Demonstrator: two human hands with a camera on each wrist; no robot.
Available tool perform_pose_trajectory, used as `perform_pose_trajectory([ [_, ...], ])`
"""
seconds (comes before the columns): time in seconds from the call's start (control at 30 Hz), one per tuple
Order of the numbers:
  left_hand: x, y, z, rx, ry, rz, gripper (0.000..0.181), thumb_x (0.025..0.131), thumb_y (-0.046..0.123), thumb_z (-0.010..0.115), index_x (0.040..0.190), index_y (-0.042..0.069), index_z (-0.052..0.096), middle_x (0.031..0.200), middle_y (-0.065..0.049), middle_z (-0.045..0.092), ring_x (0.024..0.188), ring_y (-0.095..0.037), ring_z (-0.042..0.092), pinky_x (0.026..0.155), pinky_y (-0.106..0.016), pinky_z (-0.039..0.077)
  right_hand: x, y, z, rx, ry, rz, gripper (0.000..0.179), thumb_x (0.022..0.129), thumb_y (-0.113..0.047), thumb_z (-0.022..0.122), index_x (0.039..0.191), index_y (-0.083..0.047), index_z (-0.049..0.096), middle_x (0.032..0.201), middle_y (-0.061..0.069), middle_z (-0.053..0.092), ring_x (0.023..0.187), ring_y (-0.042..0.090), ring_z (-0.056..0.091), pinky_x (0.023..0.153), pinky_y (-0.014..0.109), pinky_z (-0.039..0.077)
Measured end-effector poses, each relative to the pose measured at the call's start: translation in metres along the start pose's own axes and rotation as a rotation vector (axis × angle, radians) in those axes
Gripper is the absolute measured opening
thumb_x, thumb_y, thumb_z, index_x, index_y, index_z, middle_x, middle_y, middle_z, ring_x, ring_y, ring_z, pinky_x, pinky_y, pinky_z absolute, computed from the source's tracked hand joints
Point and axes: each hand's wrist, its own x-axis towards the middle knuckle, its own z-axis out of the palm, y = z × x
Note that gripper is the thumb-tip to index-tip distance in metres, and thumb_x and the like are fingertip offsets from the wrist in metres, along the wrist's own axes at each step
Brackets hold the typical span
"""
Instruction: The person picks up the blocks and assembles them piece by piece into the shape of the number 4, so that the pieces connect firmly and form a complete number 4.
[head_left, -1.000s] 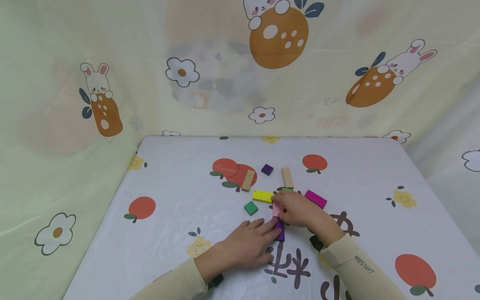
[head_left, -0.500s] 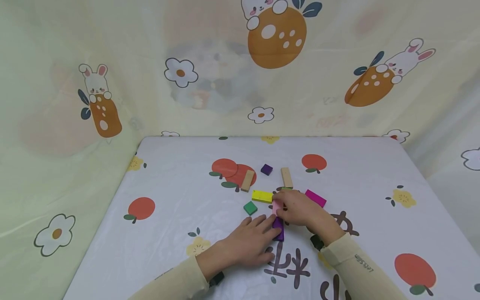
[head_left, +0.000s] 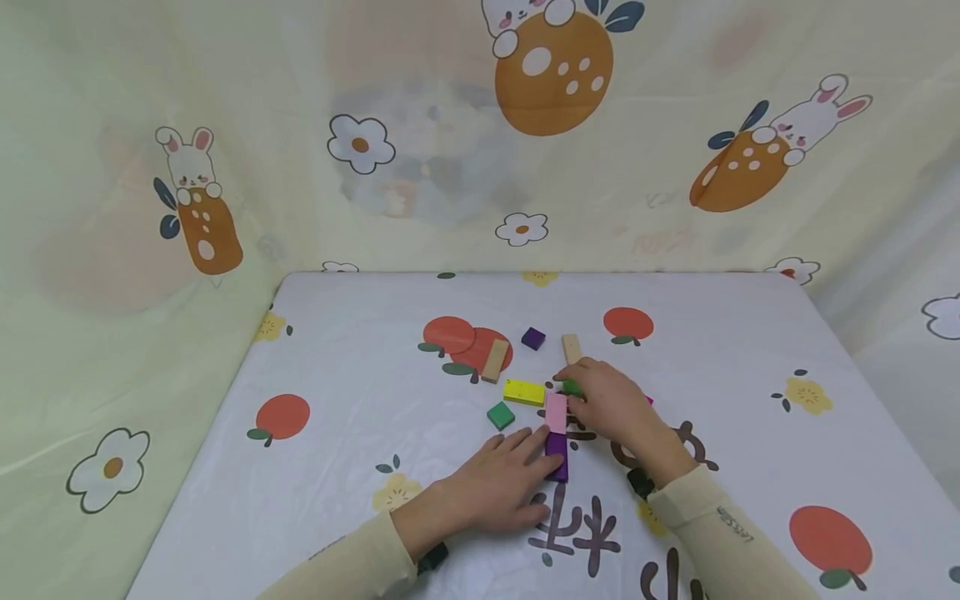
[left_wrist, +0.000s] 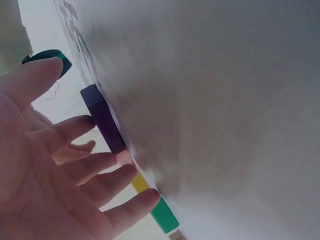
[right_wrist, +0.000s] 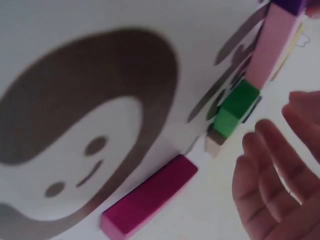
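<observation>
A purple block and a pink block lie end to end in a line on the table. My left hand is spread flat, its fingertips at the purple block's left side and near the seam with the pink one. Just beyond the pink block's far end lies a green block, partly covered by my right hand. In the right wrist view, the right hand's loosely bent fingers are beside that green block, with a gap between them and nothing held.
Left of the line lie a yellow block and a green square block. Farther back are a dark purple block and two wooden blocks, one left, one right. A magenta block is mostly hidden under the right hand in the head view.
My right hand has let go of the pink block and moved away and slightly right, over the green block. The left hand stays by the purple block.
</observation>
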Motion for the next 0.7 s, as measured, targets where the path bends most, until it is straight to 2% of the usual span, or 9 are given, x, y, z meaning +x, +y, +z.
perform_pose_trajectory([
  [0.17,0.000,-0.001,-0.001,-0.014,-0.011,-0.004,0.066,0.101,0.051,0.059,0.160,0.030,0.039,0.174,-0.003,0.021,0.158,-0.026,0.027,0.123,-0.052,0.034,0.004,0.005,0.004,-0.030,0.002,0.041,0.036,0.093,-0.012,0.073,0.129,-0.009,0.071,0.129,0.016,0.067,0.120,0.037,0.061,0.102,0.057,0.053],
  [0.7,-0.002,-0.001,-0.002,-0.036,-0.004,-0.006,0.065,0.101,0.050,0.059,0.160,0.030,0.041,0.173,0.000,0.024,0.159,-0.026,0.026,0.124,-0.052,0.032,0.014,0.012,0.008,-0.031,-0.015,0.037,0.034,0.090,-0.006,0.074,0.125,-0.009,0.072,0.121,0.017,0.065,0.110,0.033,0.061,0.103,0.053,0.053],
])
